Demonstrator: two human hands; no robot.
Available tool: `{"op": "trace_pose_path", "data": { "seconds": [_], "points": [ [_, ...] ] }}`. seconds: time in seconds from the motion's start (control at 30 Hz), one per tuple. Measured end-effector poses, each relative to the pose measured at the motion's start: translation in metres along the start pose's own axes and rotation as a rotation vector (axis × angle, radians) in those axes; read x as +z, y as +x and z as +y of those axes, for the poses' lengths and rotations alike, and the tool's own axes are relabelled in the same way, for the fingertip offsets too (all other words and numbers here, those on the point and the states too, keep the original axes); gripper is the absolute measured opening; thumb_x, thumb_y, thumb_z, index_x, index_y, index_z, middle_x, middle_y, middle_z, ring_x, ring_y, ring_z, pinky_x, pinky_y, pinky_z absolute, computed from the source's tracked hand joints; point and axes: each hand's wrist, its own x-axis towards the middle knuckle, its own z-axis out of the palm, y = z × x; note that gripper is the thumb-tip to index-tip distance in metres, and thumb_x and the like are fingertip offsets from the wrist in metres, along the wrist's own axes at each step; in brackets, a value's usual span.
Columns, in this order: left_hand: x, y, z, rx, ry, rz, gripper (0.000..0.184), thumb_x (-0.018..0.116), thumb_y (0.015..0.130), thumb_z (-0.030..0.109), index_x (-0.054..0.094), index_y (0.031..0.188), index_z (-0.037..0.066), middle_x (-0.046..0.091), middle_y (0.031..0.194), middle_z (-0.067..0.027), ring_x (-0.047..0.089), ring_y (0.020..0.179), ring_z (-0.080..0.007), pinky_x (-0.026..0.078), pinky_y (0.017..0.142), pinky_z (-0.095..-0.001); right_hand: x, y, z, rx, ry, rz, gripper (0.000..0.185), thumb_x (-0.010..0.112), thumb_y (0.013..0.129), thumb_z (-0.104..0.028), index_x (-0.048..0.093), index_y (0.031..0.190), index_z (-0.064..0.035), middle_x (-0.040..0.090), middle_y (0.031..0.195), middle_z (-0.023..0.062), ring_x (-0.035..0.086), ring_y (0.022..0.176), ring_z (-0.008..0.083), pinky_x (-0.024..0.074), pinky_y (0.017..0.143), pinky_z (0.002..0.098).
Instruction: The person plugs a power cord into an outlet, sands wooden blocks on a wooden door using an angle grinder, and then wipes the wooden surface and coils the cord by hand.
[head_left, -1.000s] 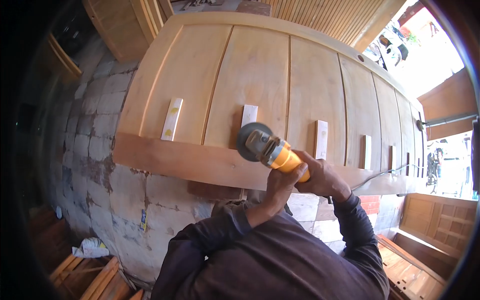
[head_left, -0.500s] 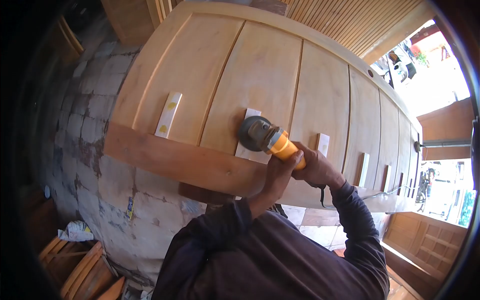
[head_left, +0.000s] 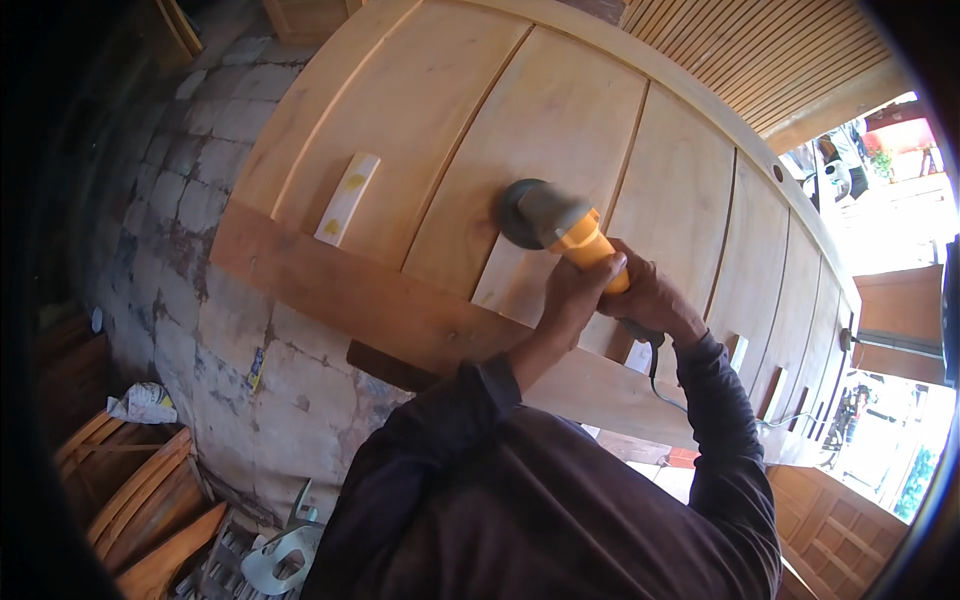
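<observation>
A yellow angle grinder (head_left: 583, 243) with a dark round disc (head_left: 522, 213) is held over a pale wooden door (head_left: 420, 120) with grooved panels. My left hand (head_left: 577, 298) wraps around the rear of the grinder's yellow body, and my right hand (head_left: 655, 297) grips its back end from the other side. Both are closed. The disc lies at the far end of a light wooden strip (head_left: 503, 277), which it partly covers; whether they touch I cannot tell. To the left, another strip (head_left: 347, 200) with yellow spots lies on the door.
A power cord (head_left: 655, 375) hangs from the grinder beside my right sleeve. More strips (head_left: 774, 393) line the door toward the right. Curved wooden pieces (head_left: 140, 490) and a pale green plastic item (head_left: 282, 560) are on the tiled floor (head_left: 225, 350) at lower left. A slatted panel (head_left: 750, 60) stands behind.
The grinder and both hands have moved slightly away from me, toward the far end of the strip. My view has shifted, bringing the pale green item into sight at lower left.
</observation>
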Motion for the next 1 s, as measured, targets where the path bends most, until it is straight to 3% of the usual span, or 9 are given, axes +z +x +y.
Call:
{"op": "trace_pose_path", "data": {
  "seconds": [0.17,0.27,0.4,0.5,0.63,0.73,0.87,0.9,1.0],
  "points": [
    [-0.005,-0.038,-0.011,0.050,-0.153,0.063,0.049,0.080,0.098,0.028,0.061,0.133,0.000,0.068,0.117,-0.0082,0.068,0.109,-0.0133,0.056,0.094,-0.0311,0.010,-0.022,-0.021,-0.023,-0.123,-0.076,0.080,0.088,0.080,-0.017,0.051,0.151,-0.0124,0.077,0.107,0.0205,0.077,0.101,0.0377,0.0606,0.090,0.0431],
    [-0.014,-0.066,-0.002,-0.043,-0.181,0.077,0.046,0.077,0.100,0.022,0.059,0.136,-0.001,0.067,0.120,-0.0074,0.067,0.110,-0.0124,0.056,0.094,-0.0304,0.017,-0.030,-0.047,0.006,-0.135,-0.188,0.078,0.086,0.081,-0.017,0.050,0.149,-0.0118,0.077,0.103,0.0227,0.076,0.098,0.0421,0.0613,0.087,0.0446],
    [-0.021,-0.080,-0.004,-0.118,-0.021,0.156,0.044,0.076,0.101,0.023,0.060,0.135,0.001,0.066,0.120,-0.0060,0.067,0.109,-0.0118,0.056,0.094,-0.0298,0.023,-0.036,-0.054,-0.005,-0.185,-0.230,0.075,0.085,0.082,-0.016,0.050,0.148,-0.0112,0.077,0.103,0.0224,0.076,0.097,0.0428,0.0612,0.087,0.0456],
    [-0.016,-0.057,-0.003,-0.025,-0.152,0.043,0.047,0.078,0.099,0.026,0.060,0.135,0.001,0.066,0.117,-0.0055,0.067,0.106,-0.0116,0.057,0.091,-0.0300,0.017,-0.032,-0.051,0.022,-0.160,-0.114,0.076,0.086,0.082,-0.017,0.050,0.149,-0.0110,0.077,0.104,0.0226,0.076,0.098,0.0431,0.0610,0.086,0.0464],
    [0.000,-0.016,0.002,-0.053,-0.085,-0.057,0.049,0.079,0.097,0.033,0.063,0.131,0.001,0.068,0.111,-0.0053,0.069,0.100,-0.0123,0.059,0.082,-0.0316,0.002,-0.017,-0.011,-0.012,-0.089,0.014,0.081,0.090,0.080,-0.021,0.051,0.150,-0.0110,0.077,0.111,0.0202,0.076,0.105,0.0381,0.0592,0.090,0.0459],
    [0.007,0.000,0.004,-0.103,0.024,-0.098,0.053,0.078,0.097,0.035,0.059,0.134,0.003,0.067,0.117,-0.0091,0.070,0.103,-0.0166,0.062,0.081,-0.0339,-0.003,-0.018,-0.003,0.037,-0.034,0.072,0.081,0.091,0.080,-0.022,0.052,0.150,-0.0115,0.077,0.115,0.0185,0.075,0.109,0.0366,0.0584,0.093,0.0443],
    [0.009,-0.017,0.007,0.027,0.153,-0.107,0.061,0.079,0.096,0.037,0.057,0.139,0.000,0.068,0.121,-0.0111,0.070,0.107,-0.0202,0.058,0.094,-0.0356,0.006,-0.040,-0.020,0.058,-0.021,0.152,0.078,0.087,0.080,-0.019,0.053,0.150,-0.0125,0.076,0.117,0.0181,0.075,0.110,0.0347,0.0579,0.094,0.0441],
    [0.008,-0.022,0.003,0.102,0.161,-0.073,0.060,0.081,0.092,0.041,0.064,0.129,-0.003,0.074,0.117,-0.0155,0.074,0.107,-0.0235,0.058,0.093,-0.0369,0.012,-0.045,-0.021,0.039,-0.030,0.177,0.077,0.086,0.080,-0.018,0.053,0.150,-0.0124,0.076,0.117,0.0179,0.075,0.110,0.0339,0.0581,0.094,0.0439],
    [0.002,-0.049,0.018,0.142,0.222,-0.056,0.063,0.081,0.091,0.042,0.063,0.131,-0.003,0.075,0.115,-0.0165,0.075,0.107,-0.0245,0.058,0.094,-0.0370,0.028,-0.051,-0.026,-0.024,-0.035,0.200,0.076,0.085,0.080,-0.014,0.054,0.149,-0.0121,0.077,0.116,0.0175,0.076,0.109,0.0323,0.0586,0.094,0.0430]
  ]
}}
